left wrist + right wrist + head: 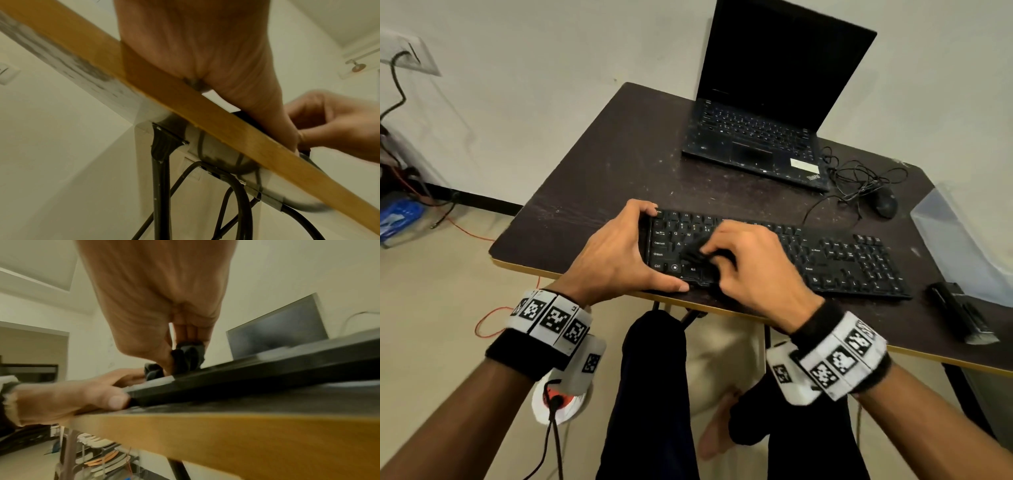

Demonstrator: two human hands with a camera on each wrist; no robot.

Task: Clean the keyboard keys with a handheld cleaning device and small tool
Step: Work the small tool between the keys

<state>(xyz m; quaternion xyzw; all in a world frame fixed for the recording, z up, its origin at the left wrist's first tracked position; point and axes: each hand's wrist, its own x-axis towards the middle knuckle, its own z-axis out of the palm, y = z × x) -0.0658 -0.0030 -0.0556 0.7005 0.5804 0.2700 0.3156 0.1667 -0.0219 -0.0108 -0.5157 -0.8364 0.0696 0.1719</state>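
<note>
A black full-size keyboard (842,260) lies across the near part of the dark table (592,178). My left hand (650,246) grips its left end, thumb along the front edge and fingers over the back corner. My right hand (709,251) pinches a small crumpled black cloth-like piece (693,255) and presses it on the keys above the Alt key. In the right wrist view the same black piece (185,356) sits under my fingertips (188,331) on the keyboard (246,374). A black handheld device with a bristle end (959,313) lies at the table's right front, untouched.
An open black laptop (756,137) stands at the back of the table. A black mouse (885,204) with a tangled cable lies right of it. A clear plastic box (959,246) sits at the right edge. The table's wooden front edge (144,91) runs just under my wrists.
</note>
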